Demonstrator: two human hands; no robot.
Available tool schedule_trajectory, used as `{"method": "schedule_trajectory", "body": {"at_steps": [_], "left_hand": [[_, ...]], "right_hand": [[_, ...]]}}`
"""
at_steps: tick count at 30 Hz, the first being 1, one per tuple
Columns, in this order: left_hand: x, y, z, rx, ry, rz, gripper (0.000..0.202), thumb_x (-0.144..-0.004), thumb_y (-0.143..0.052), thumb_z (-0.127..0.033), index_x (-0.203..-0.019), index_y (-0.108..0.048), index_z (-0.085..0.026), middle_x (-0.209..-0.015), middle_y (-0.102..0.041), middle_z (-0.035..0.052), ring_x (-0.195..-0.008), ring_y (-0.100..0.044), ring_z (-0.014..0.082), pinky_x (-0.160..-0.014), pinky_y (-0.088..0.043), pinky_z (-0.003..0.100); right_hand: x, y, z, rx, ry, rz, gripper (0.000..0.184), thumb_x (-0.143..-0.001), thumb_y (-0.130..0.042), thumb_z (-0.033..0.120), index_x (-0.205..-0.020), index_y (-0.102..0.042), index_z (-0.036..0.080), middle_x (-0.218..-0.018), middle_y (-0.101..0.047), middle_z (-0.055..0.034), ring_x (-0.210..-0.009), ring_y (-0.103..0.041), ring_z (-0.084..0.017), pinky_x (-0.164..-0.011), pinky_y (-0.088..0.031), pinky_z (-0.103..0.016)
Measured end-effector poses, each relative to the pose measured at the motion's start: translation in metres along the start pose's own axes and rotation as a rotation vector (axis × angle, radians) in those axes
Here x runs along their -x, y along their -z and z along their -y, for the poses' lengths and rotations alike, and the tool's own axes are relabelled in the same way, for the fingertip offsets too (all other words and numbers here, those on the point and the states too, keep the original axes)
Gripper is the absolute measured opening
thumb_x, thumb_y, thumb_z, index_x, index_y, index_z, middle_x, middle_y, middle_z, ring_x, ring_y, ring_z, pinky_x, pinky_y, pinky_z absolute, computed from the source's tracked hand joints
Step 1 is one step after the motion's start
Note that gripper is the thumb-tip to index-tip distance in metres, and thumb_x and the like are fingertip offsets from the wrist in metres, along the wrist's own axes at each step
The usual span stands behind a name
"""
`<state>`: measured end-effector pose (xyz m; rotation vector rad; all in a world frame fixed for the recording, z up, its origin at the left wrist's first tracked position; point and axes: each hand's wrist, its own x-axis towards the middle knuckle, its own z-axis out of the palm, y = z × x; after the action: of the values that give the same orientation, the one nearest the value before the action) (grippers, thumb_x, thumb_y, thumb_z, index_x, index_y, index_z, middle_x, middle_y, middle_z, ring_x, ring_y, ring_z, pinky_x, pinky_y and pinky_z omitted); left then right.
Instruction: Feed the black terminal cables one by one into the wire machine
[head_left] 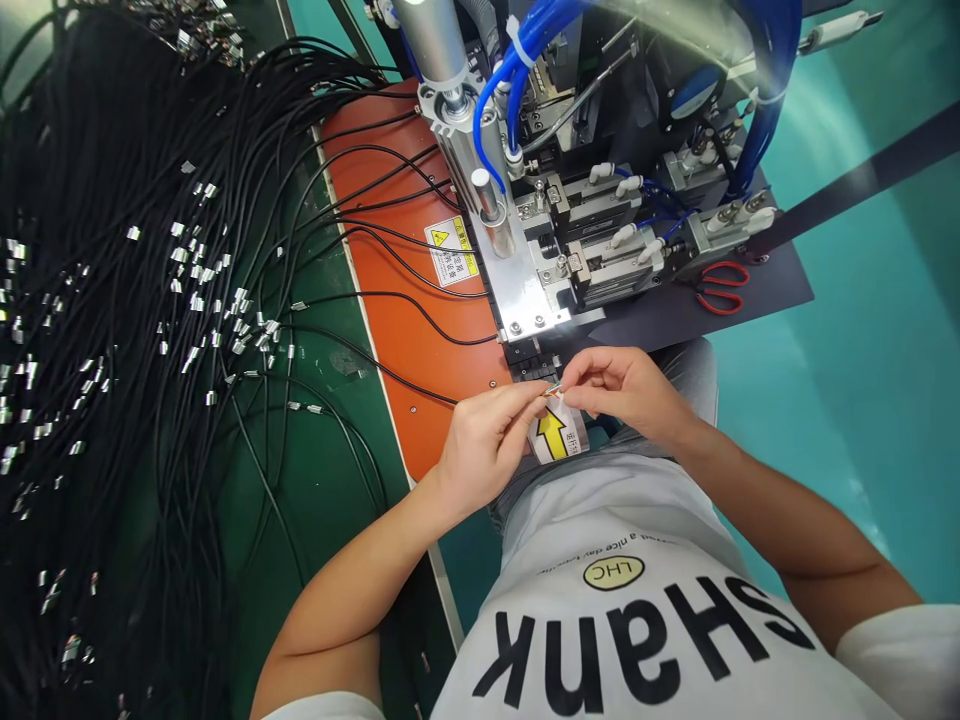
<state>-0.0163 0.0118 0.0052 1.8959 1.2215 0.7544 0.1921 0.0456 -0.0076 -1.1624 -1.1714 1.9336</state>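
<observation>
My left hand (487, 440) and my right hand (626, 385) meet in front of the machine, both pinched on a small metal connector (553, 389) at the tip of a cable. The fingertips touch around it, just above a white label with a yellow arrow (555, 435). Right behind the hands is the machine's black slot block (527, 362) under a metal press head (517, 285). The cable itself is hidden by my hands.
A big heap of black cables with metal ends (127, 330) covers the green table (322, 480) at left, some trailing over an orange plate (405, 320). Red scissors (720, 288) lie on the machine's black base at right. Blue air hoses (517, 50) loop above.
</observation>
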Motion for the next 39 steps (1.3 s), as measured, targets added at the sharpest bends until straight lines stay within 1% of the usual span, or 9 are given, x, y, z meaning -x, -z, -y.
{"method": "schedule_trajectory", "body": {"at_steps": [6, 10, 12, 14, 19, 24, 28, 33, 39], "left_hand": [[0.002, -0.004, 0.005, -0.147, -0.124, -0.035, 0.022, -0.095, -0.052, -0.015, -0.114, -0.063, -0.017, -0.08, -0.069, 0.0024, -0.067, -0.057, 0.011, -0.064, -0.045, 0.024], [0.0, -0.004, 0.007, -0.136, -0.151, -0.005, 0.02, -0.096, -0.049, -0.015, -0.112, -0.062, -0.017, -0.082, -0.069, 0.0032, -0.07, -0.058, 0.0115, -0.066, -0.046, 0.024], [-0.002, -0.002, 0.008, -0.077, -0.131, 0.021, 0.019, -0.097, -0.049, -0.016, -0.11, -0.063, -0.018, -0.084, -0.069, 0.0036, -0.072, -0.06, 0.0119, -0.069, -0.047, 0.025], [-0.003, -0.001, 0.007, 0.012, -0.071, 0.04, 0.018, -0.098, -0.048, -0.018, -0.106, -0.064, -0.018, -0.083, -0.069, 0.003, -0.073, -0.061, 0.0116, -0.07, -0.049, 0.024], [-0.006, 0.0, 0.005, 0.219, 0.1, 0.057, 0.018, -0.099, -0.048, -0.026, -0.101, -0.065, -0.019, -0.079, -0.067, 0.0024, -0.073, -0.063, 0.0121, -0.071, -0.051, 0.024], [-0.005, 0.0, 0.002, 0.251, 0.145, 0.065, 0.02, -0.099, -0.048, -0.028, -0.101, -0.066, -0.019, -0.077, -0.067, 0.0024, -0.072, -0.063, 0.012, -0.071, -0.051, 0.023], [-0.005, 0.001, 0.001, 0.234, 0.14, 0.055, 0.021, -0.098, -0.049, -0.028, -0.102, -0.068, -0.018, -0.077, -0.068, 0.0024, -0.072, -0.064, 0.0121, -0.072, -0.052, 0.024], [-0.004, -0.003, 0.002, 0.196, 0.14, -0.081, 0.016, -0.093, -0.06, -0.026, -0.102, -0.072, -0.019, -0.088, -0.074, 0.0039, -0.077, -0.068, 0.0131, -0.073, -0.056, 0.024], [-0.007, -0.003, -0.001, 0.185, 0.1, -0.14, 0.013, -0.089, -0.066, -0.021, -0.099, -0.074, -0.019, -0.092, -0.075, 0.0042, -0.081, -0.069, 0.0135, -0.075, -0.057, 0.025]], "right_hand": [[0.004, 0.002, 0.008, 0.184, 0.08, -0.072, 0.015, -0.073, -0.083, 0.027, -0.079, -0.073, 0.017, -0.065, -0.063, 0.0019, -0.056, -0.05, -0.009, -0.052, -0.04, -0.023], [-0.001, 0.006, -0.001, 0.107, 0.087, -0.013, 0.016, -0.078, -0.079, 0.033, -0.078, -0.073, 0.017, -0.071, -0.065, 0.0001, -0.056, -0.052, -0.009, -0.052, -0.043, -0.023], [-0.003, 0.004, -0.008, 0.033, 0.045, 0.04, 0.019, -0.078, -0.078, 0.035, -0.078, -0.072, 0.017, -0.068, -0.064, 0.0008, -0.054, -0.051, -0.009, -0.051, -0.043, -0.023], [-0.001, -0.001, -0.012, 0.034, 0.049, 0.018, 0.019, -0.079, -0.077, 0.036, -0.077, -0.072, 0.017, -0.066, -0.063, 0.0011, -0.054, -0.05, -0.009, -0.05, -0.042, -0.023], [0.01, -0.008, -0.007, 0.293, 0.249, -0.066, 0.012, -0.077, -0.079, 0.031, -0.077, -0.075, 0.019, -0.079, -0.069, -0.0025, -0.067, -0.056, -0.012, -0.061, -0.045, -0.026], [0.003, 0.005, -0.003, 0.154, 0.123, -0.067, 0.02, -0.08, -0.076, 0.038, -0.082, -0.074, 0.019, -0.073, -0.066, -0.0011, -0.061, -0.053, -0.012, -0.055, -0.042, -0.026], [-0.003, 0.002, -0.003, 0.102, 0.118, -0.006, 0.021, -0.08, -0.076, 0.039, -0.081, -0.073, 0.018, -0.07, -0.064, -0.0005, -0.059, -0.051, -0.011, -0.053, -0.042, -0.025], [0.006, -0.012, -0.003, 0.185, 0.186, -0.112, 0.016, -0.08, -0.076, 0.033, -0.081, -0.073, 0.018, -0.078, -0.067, -0.0022, -0.063, -0.053, -0.011, -0.055, -0.042, -0.025], [0.007, -0.014, -0.009, 0.019, 0.043, -0.14, 0.02, -0.078, -0.077, 0.037, -0.084, -0.072, 0.018, -0.071, -0.066, -0.0008, -0.055, -0.056, -0.011, -0.052, -0.046, -0.025]]}}
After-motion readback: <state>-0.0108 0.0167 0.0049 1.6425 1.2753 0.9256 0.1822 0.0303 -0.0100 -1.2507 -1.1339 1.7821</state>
